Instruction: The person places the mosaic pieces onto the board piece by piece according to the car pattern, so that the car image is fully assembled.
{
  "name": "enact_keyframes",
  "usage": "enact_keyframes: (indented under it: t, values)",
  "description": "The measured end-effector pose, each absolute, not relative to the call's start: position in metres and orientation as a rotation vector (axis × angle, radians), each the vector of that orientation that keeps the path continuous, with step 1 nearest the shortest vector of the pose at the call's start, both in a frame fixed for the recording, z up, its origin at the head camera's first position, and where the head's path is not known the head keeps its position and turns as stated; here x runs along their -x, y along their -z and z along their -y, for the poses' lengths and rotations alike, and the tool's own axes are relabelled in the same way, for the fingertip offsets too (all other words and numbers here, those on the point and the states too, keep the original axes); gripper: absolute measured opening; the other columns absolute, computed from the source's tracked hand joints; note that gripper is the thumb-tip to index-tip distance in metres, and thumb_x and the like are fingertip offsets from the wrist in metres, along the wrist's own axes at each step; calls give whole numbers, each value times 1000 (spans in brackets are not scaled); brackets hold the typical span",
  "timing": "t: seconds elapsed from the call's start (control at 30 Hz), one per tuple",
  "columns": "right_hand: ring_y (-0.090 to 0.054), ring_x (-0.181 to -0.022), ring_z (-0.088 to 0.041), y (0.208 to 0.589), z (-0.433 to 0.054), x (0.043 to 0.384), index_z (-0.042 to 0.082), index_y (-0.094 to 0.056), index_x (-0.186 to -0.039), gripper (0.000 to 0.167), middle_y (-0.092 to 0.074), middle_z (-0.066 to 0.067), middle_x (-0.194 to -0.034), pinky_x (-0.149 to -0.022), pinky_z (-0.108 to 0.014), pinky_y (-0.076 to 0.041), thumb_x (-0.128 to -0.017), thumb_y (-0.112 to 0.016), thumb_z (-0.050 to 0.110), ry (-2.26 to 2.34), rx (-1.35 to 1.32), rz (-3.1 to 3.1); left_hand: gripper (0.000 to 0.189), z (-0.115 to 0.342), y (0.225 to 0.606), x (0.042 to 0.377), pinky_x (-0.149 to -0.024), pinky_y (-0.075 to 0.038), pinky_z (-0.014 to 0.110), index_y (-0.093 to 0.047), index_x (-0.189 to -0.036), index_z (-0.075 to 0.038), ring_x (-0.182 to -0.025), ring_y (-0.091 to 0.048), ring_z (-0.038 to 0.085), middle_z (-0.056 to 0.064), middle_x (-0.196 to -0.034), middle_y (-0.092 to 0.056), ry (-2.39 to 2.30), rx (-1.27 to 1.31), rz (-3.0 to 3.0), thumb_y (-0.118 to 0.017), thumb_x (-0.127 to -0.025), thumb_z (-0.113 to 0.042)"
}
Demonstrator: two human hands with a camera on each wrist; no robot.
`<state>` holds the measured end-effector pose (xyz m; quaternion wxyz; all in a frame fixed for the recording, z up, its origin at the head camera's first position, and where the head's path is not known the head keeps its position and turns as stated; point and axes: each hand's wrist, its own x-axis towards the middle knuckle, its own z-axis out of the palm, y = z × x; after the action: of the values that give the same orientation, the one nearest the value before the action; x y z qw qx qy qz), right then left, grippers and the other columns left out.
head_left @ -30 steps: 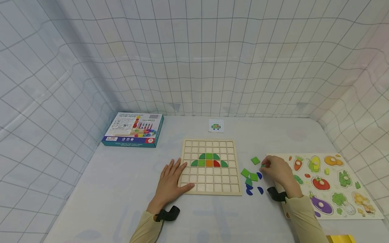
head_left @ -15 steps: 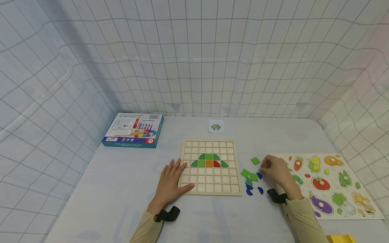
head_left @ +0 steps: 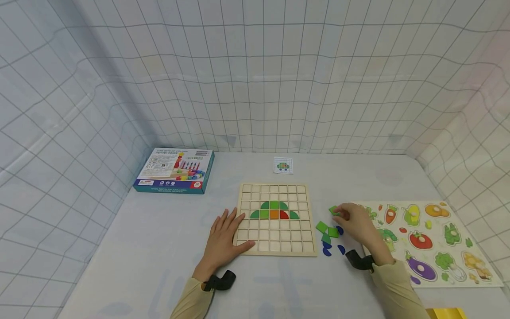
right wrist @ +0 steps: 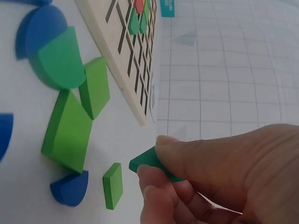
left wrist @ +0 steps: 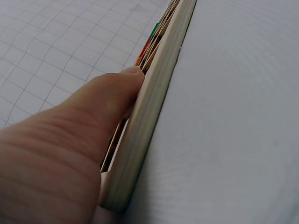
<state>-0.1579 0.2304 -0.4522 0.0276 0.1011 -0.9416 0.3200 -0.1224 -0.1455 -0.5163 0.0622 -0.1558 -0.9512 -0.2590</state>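
Nearest, right of the board, part of a yellow thing shows. At the board's left edge the left hand rests with fingers spread and its thumb on the near rim, just as a second ago. Close along the board's right side lie blue tiles and, touching each other, two green squares, all where they were. The right hand pinches a dark green tile between thumb and fingers; it has come nearer the board, and in the head view its fingertips now partly cover the lone green square. The vegetable puzzle, farther right of the board, is less hidden by that hand than before. Beyond the board the box, at far left, and the card have stayed put
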Motion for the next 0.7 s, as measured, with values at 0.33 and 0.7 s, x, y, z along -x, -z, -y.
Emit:
enact_keyframes:
  t: [0.33, 0.7]
  values:
    - [-45, -67, -15, 458, -212, 159, 1, -69, -99, 14, -51, 0, -77, -57, -28, -40, -85, -69, 1, -1085, -462, 2814, 85, 145, 517, 122, -112, -3, 47, -41, -146, -14, -143, -9, 29, 8, -154, -25, 789, 465, 2882, -66, -78, -59]
    - [-57, -69, -12, 459, -179, 164, 10, -68, -89, 11, -61, 8, -75, -58, -28, -47, -81, -74, 7, -1287, -604, 2763, 85, 145, 516, 122, -112, -3, 47, -40, -146, -15, -143, -9, 28, 9, -154, -25, 794, 466, 2883, -66, -78, -59]
